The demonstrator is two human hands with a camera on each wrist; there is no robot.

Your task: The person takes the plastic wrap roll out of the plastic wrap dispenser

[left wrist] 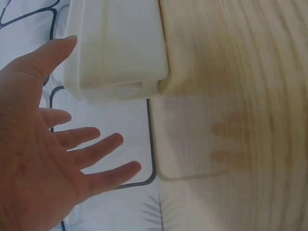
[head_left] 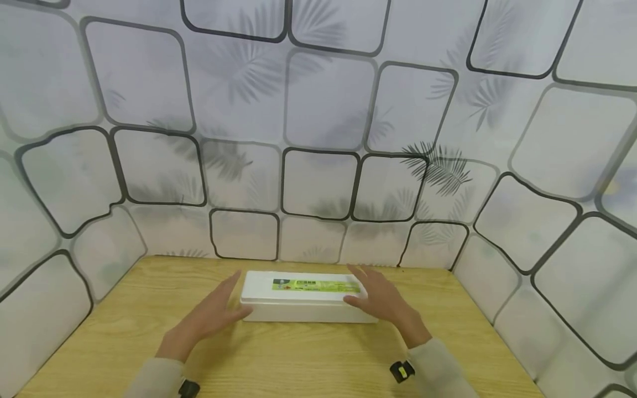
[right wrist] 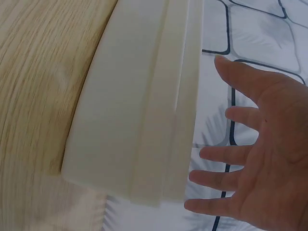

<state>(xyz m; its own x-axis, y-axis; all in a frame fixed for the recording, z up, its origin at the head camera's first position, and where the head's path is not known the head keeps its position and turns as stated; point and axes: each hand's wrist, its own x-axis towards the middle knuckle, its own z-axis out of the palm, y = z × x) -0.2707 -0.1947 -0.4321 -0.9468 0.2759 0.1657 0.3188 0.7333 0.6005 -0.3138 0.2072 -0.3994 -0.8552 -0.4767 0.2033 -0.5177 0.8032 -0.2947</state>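
A long white lidded box (head_left: pixel 309 313) lies on the wooden table, with a green and yellow label (head_left: pixel 316 286) on its lid. By the box's left end is my left hand (head_left: pixel 211 310), its fingers straight and spread. In the left wrist view its thumb (left wrist: pixel 60 50) overlaps the edge of the lid; I cannot tell whether they touch. My right hand (head_left: pixel 382 296) hovers about the right end, fingers extended. From the right wrist, a gap shows between these fingers (right wrist: pixel 224 155) and the box (right wrist: pixel 115 106). Neither hand grips anything.
The wooden table (head_left: pixel 293 359) reaches back to a wall (head_left: pixel 318 182) patterned with rounded squares and leaves. Similar patterned walls stand at the left (head_left: pixel 30 309) and right (head_left: pixel 572 298). Small dark devices sit at the left wrist (head_left: pixel 189 388) and right wrist (head_left: pixel 402 371).
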